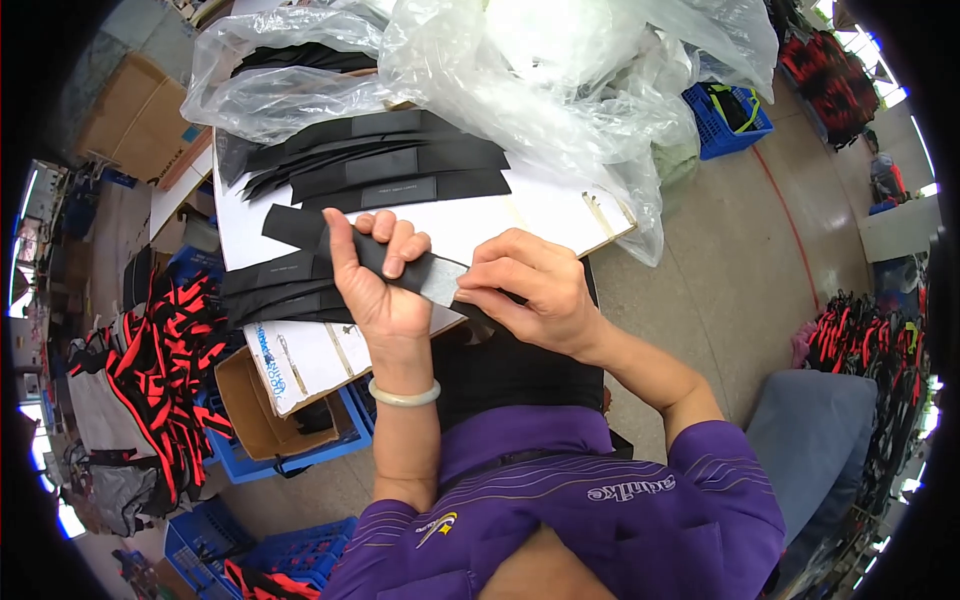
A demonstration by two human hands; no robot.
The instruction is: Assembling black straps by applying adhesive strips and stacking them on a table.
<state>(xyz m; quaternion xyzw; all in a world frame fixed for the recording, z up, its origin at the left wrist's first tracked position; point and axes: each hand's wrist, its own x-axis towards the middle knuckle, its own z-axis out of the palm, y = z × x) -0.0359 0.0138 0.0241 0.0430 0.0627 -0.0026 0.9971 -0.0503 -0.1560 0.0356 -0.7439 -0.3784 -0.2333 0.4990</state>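
Note:
A black fabric strip [292, 227] is wrapped in the fingers of my left hand [385, 285], with its thumb raised along the strip. The strip's far-left end sticks out beyond that hand. At its right end shows a light grey patch [442, 282]. My right hand [535, 285] pinches the strip's edge beside this patch, between thumb and fingers. Just beyond my hands lies a fanned pile of similar black strips [440, 157], with dark grey panels in their middles. Another pile of black strips [280, 282] lies to the left of my left hand, partly hidden by it.
The white board [490, 226] under the strips ends close to me. Clear plastic bags [560, 90] cover its far side. Below its left corner stand an open cardboard box [245, 405] and a blue crate [355, 425]. Red-and-black straps [165, 385] hang at left; a blue basket [728, 125] stands far right.

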